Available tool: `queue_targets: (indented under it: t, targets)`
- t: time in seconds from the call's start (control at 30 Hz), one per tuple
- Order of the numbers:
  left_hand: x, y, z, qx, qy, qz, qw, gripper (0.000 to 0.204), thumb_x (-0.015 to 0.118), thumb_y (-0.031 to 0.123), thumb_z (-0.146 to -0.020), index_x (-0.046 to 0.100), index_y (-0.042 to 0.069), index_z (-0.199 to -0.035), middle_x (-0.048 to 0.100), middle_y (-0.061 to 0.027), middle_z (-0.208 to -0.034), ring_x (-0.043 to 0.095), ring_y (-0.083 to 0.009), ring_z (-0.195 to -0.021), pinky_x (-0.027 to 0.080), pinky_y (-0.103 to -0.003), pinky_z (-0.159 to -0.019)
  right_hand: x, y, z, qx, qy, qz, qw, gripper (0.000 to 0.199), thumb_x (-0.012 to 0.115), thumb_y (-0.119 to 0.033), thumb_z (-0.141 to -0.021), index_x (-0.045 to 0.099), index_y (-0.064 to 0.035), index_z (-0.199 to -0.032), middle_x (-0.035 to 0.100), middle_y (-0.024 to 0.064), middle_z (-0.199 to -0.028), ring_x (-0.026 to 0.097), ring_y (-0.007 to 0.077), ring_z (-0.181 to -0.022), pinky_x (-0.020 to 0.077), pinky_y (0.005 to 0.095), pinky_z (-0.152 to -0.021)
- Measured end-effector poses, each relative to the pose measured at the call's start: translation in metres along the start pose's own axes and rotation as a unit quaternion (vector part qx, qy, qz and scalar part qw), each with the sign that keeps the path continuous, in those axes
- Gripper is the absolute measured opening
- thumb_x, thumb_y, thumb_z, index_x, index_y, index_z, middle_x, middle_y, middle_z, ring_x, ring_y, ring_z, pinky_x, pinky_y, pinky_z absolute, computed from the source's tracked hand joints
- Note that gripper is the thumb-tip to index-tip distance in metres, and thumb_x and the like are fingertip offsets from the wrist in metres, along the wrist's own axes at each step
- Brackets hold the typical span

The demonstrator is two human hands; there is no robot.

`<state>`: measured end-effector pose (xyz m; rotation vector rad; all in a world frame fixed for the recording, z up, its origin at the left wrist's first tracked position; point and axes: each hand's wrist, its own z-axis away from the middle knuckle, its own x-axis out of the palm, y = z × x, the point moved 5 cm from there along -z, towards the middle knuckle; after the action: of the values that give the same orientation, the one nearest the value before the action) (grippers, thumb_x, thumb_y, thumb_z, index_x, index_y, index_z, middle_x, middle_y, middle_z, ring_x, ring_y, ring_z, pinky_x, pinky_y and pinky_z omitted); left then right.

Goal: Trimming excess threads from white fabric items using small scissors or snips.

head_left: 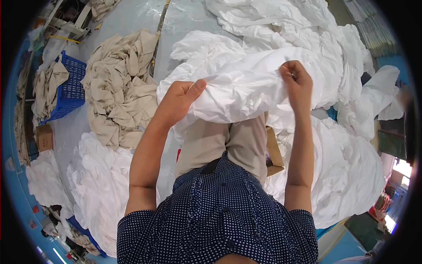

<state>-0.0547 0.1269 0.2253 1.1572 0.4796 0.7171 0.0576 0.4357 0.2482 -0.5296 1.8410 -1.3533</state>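
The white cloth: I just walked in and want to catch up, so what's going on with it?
The white cloth is stretched between the wearer's left hand and right hand, in the grip of both, in front of the knees. Just beyond it lies a heap of white fabric, with another white pile on the right. On the left sit a beige fabric heap and, further left, a blue basket with beige cloth in it.

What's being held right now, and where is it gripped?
A white cloth: the left hand grips its left side, thumb on top; the right hand pinches it at the upper right.
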Motion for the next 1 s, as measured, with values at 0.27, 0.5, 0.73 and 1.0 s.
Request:
queue_targets:
  t: [0.27,0.5,0.73,1.0]
  targets:
    - [-0.022,-0.046,0.013,0.033,0.079,-0.087,0.993,0.060,0.053,0.050,-0.106,0.050,0.002,-0.070,0.040,0.0076,-0.066,0.032,-0.0068,-0.066,0.031,-0.027,-0.057,0.057,-0.044,0.077,-0.120,-0.144,0.014,0.982,0.032,0.065,0.009,-0.075,0.070,-0.0066,-0.103,0.071,0.0034,-0.096,0.067,0.0172,-0.071,0.0516,0.0280,-0.064]
    - [-0.036,-0.047,0.038,0.057,0.152,-0.121,0.979,0.062,0.053,0.051,-0.105,0.051,-0.002,-0.071,0.039,0.0046,-0.064,0.032,-0.0080,-0.067,0.032,-0.028,-0.056,0.082,0.013,0.071,-0.127,-0.182,0.345,0.912,0.022,0.068,0.005,-0.078,0.066,-0.0081,-0.095,0.066,0.0081,-0.094,0.066,0.0329,-0.076,0.0544,0.0380,-0.067]
    - [-0.035,-0.054,0.056,0.042,0.169,-0.427,0.887,0.043,0.064,0.036,-0.100,0.061,-0.001,-0.077,0.056,-0.0119,-0.064,0.053,-0.0234,-0.057,0.040,-0.036,-0.055,0.007,-0.060,0.083,-0.163,-0.112,-0.049,0.979,0.013,0.071,0.009,-0.082,0.067,0.0009,-0.092,0.065,0.0069,-0.086,0.061,0.0158,-0.079,0.0465,0.0280,-0.067]
    - [0.054,-0.012,0.085,0.353,0.212,-0.438,0.799,0.017,0.068,0.005,-0.088,0.069,0.000,-0.104,0.069,-0.0118,-0.096,0.066,-0.0325,-0.089,0.051,-0.040,-0.076,-0.017,-0.025,0.109,0.008,-0.039,-0.046,0.998,0.010,0.067,0.009,-0.088,0.065,0.0008,-0.093,0.060,0.0025,-0.089,0.053,0.0079,-0.077,0.0409,0.0209,-0.066]
